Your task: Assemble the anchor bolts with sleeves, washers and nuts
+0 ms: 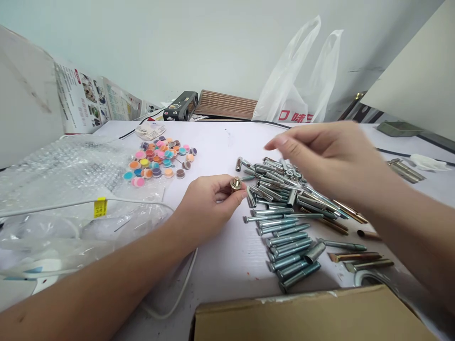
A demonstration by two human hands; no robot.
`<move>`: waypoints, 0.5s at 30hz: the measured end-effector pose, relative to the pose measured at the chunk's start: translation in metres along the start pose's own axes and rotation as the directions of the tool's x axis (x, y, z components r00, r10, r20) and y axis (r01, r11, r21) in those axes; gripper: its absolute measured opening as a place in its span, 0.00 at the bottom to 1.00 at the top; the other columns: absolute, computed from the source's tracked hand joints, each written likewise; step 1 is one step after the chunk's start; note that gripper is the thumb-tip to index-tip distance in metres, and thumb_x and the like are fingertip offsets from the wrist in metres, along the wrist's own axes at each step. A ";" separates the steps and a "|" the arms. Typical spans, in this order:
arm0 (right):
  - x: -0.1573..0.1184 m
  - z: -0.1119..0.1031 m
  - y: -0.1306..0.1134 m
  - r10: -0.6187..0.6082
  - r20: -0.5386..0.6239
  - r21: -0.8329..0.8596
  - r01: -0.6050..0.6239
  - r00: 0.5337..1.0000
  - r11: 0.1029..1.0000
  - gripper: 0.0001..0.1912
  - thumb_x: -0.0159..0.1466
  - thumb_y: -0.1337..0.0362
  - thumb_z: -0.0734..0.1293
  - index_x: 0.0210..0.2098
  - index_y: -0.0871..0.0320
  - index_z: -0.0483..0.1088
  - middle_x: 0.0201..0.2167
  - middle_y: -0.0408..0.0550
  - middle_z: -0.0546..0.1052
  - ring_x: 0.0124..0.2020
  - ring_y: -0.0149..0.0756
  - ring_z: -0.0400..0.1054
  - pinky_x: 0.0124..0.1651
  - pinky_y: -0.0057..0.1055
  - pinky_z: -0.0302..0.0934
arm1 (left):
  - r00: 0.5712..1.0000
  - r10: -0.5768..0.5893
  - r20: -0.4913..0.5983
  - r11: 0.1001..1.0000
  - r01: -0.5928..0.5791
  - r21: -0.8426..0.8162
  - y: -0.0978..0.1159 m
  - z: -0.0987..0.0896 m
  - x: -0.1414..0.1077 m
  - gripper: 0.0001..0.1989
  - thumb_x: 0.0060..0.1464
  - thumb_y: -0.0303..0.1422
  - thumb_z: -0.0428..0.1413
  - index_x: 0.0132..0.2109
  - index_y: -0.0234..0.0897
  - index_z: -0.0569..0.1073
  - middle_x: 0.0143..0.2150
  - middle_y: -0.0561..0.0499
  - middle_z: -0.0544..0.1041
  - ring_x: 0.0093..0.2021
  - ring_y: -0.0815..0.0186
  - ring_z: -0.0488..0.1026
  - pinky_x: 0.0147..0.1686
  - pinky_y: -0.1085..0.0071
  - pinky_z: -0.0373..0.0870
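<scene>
Between the thumb and fingers of my left hand (213, 196) is an expansion bolt (235, 183), its threaded end upward with a nut and washer around it. My right hand (330, 154) hovers over the far right of the metal pile, slightly blurred. Its thumb and fingers come together in a pinch; whatever may be between the tips is hidden. Below and between both hands lie loose silver metal sleeves (273, 182) and several nuts (290, 173). Nearer, silver bolts (289, 248) are laid in a slanting row, heads mostly to the left.
Colourful small round pots (156, 161) lie at the left, beside clear bubble wrap (64, 166) and a white cable (131, 201). An open cardboard box (305, 317) stands at the front edge. Brass-coloured bolts (359, 257) lie right. A white plastic bag (284, 94) stands behind.
</scene>
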State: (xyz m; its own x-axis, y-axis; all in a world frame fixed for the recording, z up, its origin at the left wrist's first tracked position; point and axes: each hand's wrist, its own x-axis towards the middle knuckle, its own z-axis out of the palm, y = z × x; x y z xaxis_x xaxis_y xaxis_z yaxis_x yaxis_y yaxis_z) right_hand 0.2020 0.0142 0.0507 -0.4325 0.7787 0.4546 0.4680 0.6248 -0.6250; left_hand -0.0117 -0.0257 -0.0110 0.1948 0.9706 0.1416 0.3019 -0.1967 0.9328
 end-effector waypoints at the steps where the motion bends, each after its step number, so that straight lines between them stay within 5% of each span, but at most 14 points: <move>1: 0.002 -0.009 0.004 0.018 -0.026 -0.050 -0.019 1.000 0.999 0.19 0.73 0.54 0.65 0.29 0.57 0.73 0.18 0.37 0.52 0.14 0.37 0.50 0.20 0.32 0.45 | 0.999 -0.011 -0.030 1.000 0.011 -0.004 -0.001 0.000 0.000 0.08 0.59 0.35 0.60 0.38 0.34 0.79 0.34 0.55 0.80 0.35 0.73 0.74 0.36 0.82 0.69; 5: 0.013 -0.049 0.040 0.212 0.137 -0.360 -0.151 0.968 0.921 0.28 0.68 0.38 0.65 0.28 0.56 0.74 0.16 0.40 0.56 0.13 0.38 0.51 0.15 0.31 0.42 | 0.993 -0.066 -0.099 0.997 0.061 -0.053 -0.005 0.003 0.001 0.10 0.58 0.38 0.62 0.40 0.35 0.78 0.40 0.52 0.82 0.40 0.69 0.79 0.41 0.79 0.73; 7: 0.018 -0.072 0.065 0.360 0.276 -0.501 -0.187 0.891 0.845 0.35 0.64 0.29 0.64 0.28 0.55 0.75 0.20 0.45 0.63 0.16 0.44 0.59 0.15 0.33 0.49 | 0.990 -0.086 -0.109 0.994 0.078 -0.078 -0.007 0.003 0.001 0.10 0.57 0.37 0.63 0.42 0.35 0.77 0.41 0.52 0.82 0.41 0.68 0.80 0.42 0.78 0.75; 10: 0.018 -0.098 0.094 0.540 0.234 -0.638 -0.291 0.809 0.713 0.40 0.54 0.23 0.65 0.31 0.57 0.78 0.25 0.51 0.68 0.22 0.52 0.65 0.17 0.36 0.55 | 0.989 -0.095 -0.117 0.993 0.086 -0.076 -0.008 0.002 0.000 0.14 0.57 0.36 0.63 0.49 0.38 0.76 0.41 0.54 0.82 0.44 0.68 0.80 0.47 0.78 0.75; 12: 0.012 -0.099 0.101 0.549 0.214 -0.649 -0.302 0.808 0.698 0.39 0.52 0.25 0.66 0.30 0.57 0.78 0.23 0.50 0.67 0.20 0.50 0.63 0.17 0.36 0.52 | 0.991 -0.079 -0.110 0.996 0.075 -0.044 -0.008 0.002 -0.001 0.13 0.58 0.36 0.63 0.49 0.40 0.75 0.41 0.55 0.82 0.43 0.69 0.80 0.48 0.77 0.75; 15: -0.002 -0.076 0.095 0.371 0.237 -0.450 -0.237 0.898 0.861 0.33 0.64 0.32 0.64 0.33 0.56 0.80 0.20 0.44 0.65 0.17 0.43 0.58 0.19 0.33 0.49 | 0.993 -0.073 -0.096 0.997 0.073 -0.002 -0.007 0.001 -0.001 0.09 0.58 0.38 0.62 0.45 0.40 0.77 0.41 0.55 0.82 0.43 0.70 0.80 0.46 0.79 0.75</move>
State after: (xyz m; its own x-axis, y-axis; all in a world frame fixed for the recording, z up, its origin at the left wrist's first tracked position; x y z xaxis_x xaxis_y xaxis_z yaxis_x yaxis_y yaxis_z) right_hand 0.3059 0.0760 0.0383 -0.3972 0.9174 0.0261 0.8524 0.3793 -0.3598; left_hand -0.0131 -0.0253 -0.0178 0.0813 0.9912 0.1042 0.3134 -0.1247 0.9414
